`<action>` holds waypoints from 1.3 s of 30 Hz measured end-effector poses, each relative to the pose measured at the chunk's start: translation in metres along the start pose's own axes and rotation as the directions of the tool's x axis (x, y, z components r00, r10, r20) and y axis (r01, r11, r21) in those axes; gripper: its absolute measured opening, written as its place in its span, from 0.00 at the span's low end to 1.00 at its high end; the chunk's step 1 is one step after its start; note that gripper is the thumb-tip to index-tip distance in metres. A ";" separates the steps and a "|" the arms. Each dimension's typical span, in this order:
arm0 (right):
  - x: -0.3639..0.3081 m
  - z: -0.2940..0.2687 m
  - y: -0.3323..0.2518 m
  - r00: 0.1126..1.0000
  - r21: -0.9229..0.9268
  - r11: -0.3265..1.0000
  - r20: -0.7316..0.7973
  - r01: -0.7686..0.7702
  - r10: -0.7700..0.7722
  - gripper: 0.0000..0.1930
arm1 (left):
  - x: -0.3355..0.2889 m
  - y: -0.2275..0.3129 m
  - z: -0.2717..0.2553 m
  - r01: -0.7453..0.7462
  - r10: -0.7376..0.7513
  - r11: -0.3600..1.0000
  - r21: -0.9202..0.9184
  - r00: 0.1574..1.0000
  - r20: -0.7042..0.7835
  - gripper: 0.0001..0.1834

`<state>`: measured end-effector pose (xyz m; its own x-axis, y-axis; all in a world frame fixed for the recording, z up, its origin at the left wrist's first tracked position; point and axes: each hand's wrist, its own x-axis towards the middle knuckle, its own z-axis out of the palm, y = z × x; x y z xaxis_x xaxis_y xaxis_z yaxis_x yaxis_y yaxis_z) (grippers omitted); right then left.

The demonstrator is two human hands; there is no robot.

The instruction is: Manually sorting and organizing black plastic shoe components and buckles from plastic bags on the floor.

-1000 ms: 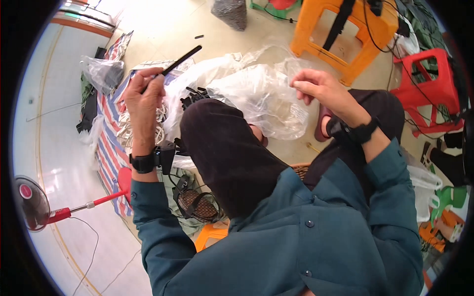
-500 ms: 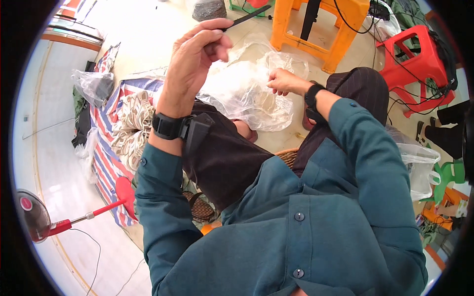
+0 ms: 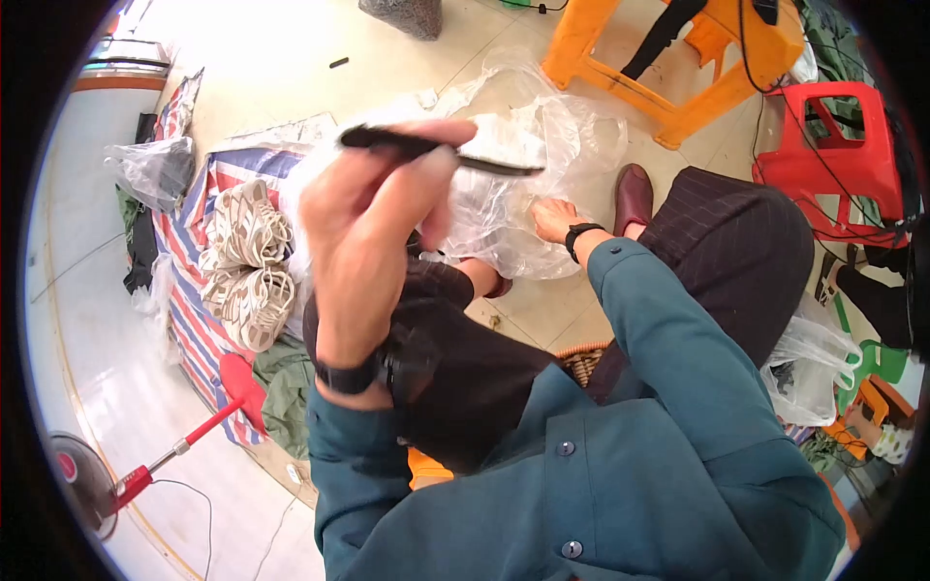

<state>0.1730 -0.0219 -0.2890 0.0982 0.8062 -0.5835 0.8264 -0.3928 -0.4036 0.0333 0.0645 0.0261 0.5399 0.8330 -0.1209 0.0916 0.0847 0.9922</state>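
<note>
My left hand [image 3: 373,208] is raised in front of my lap, its fingers closed around a slim black tool [image 3: 499,167]. The tool's thicker end juts out left of the fingers and its thin tip points right; its exact kind is unclear. Lower and farther right, my right hand [image 3: 555,220] is at a crumpled clear plastic bag [image 3: 528,247] on the floor between my feet. Its fingers look curled onto the film, though the fingertips are partly hidden. White material [image 3: 509,136] shows in the bag, partly behind my left hand.
Pale sneakers [image 3: 247,261] lie on a striped sheet [image 3: 184,242] at left, near a red-handled fan [image 3: 184,445]. An orange stool [image 3: 668,121] and a red stool [image 3: 833,165] with loose cables stand at right. A wicker basket [image 3: 584,363] sits near my lap.
My left hand has come closer with the black tool, which now lies more level. My right hand has moved slightly lower, onto the bag. The whole view has shifted.
</note>
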 end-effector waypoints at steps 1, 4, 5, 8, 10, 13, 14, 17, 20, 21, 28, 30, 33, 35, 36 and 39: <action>0.011 0.007 0.009 1.000 0.019 1.000 0.017 -0.016 0.016 0.10 | 0.003 -0.005 -0.005 -0.051 0.050 0.999 -0.007 0.997 -0.060 0.10; 0.044 0.020 0.008 0.999 0.069 0.998 -0.032 0.011 -0.008 0.10 | 0.010 -0.011 -0.014 -0.224 0.200 0.973 -0.047 0.933 -0.301 0.11; 0.055 0.023 0.006 0.997 0.116 0.992 -0.064 0.042 -0.034 0.10 | 0.015 -0.013 -0.016 -0.295 0.258 0.954 -0.046 0.892 -0.371 0.11; 0.084 0.022 -0.001 0.998 0.002 0.998 -0.019 -0.063 0.063 0.10 | 0.025 -0.022 -0.040 -0.386 0.365 0.921 -0.047 0.900 -0.240 0.10; 0.103 0.034 0.005 0.983 0.060 0.997 -0.175 -0.040 0.050 0.10 | 0.026 -0.024 -0.030 -0.419 0.365 0.897 -0.143 0.883 -0.295 0.10; 0.116 0.057 0.013 0.922 0.274 0.959 -0.386 0.070 0.043 0.12 | 0.035 -0.025 -0.043 -0.349 0.417 0.863 -0.366 0.901 0.124 0.12; 0.119 0.064 0.016 0.897 0.422 0.892 -0.440 0.164 0.044 0.13 | 0.034 -0.024 -0.043 -0.286 0.362 0.873 -0.396 0.923 0.132 0.12; 0.135 0.062 0.008 0.994 0.365 0.931 -0.089 -0.022 0.059 0.14 | 0.030 -0.016 -0.043 -0.119 0.201 0.876 -0.467 0.971 0.131 0.13; 0.146 0.067 -0.023 0.994 0.352 0.936 0.111 -0.034 -0.005 0.14 | 0.024 -0.012 -0.048 0.009 0.046 0.874 -0.486 0.994 0.100 0.14; 0.151 0.078 -0.009 0.993 0.346 0.937 0.113 -0.054 0.016 0.14 | 0.028 -0.018 -0.046 0.037 0.019 0.865 -0.500 0.994 0.107 0.16; 0.179 0.139 0.059 0.983 0.696 0.697 0.075 -0.172 0.169 0.26 | 0.034 -0.016 -0.025 0.021 0.083 0.889 -0.458 0.975 0.206 0.15; 0.169 0.130 0.053 0.965 0.666 0.702 0.127 -0.254 0.229 0.25 | 0.031 -0.017 -0.019 0.015 0.064 0.903 -0.429 0.984 0.169 0.15; 0.147 0.110 0.051 0.920 0.604 0.698 0.194 -0.385 0.340 0.24 | 0.032 -0.020 -0.020 0.060 0.037 0.918 -0.391 0.971 0.236 0.17; 0.131 0.096 0.049 0.877 0.559 0.681 0.227 -0.473 0.423 0.24 | 0.033 -0.024 -0.014 0.049 0.042 0.920 -0.388 0.974 0.221 0.17; 0.121 0.089 0.045 0.856 0.537 0.671 0.243 -0.511 0.457 0.24 | 0.032 -0.022 -0.014 0.058 0.021 0.933 -0.354 0.977 0.214 0.17; 0.102 0.064 0.032 0.806 0.491 0.645 0.265 -0.585 0.529 0.24 | 0.031 -0.021 -0.014 0.068 0.005 0.942 -0.329 0.977 0.215 0.17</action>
<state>0.1741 0.0196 -0.4061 0.3691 0.3249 -0.8708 0.2035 -0.9424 -0.2654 0.0364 0.0963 0.0019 0.7079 0.6961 -0.1199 -0.1521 0.3160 0.9365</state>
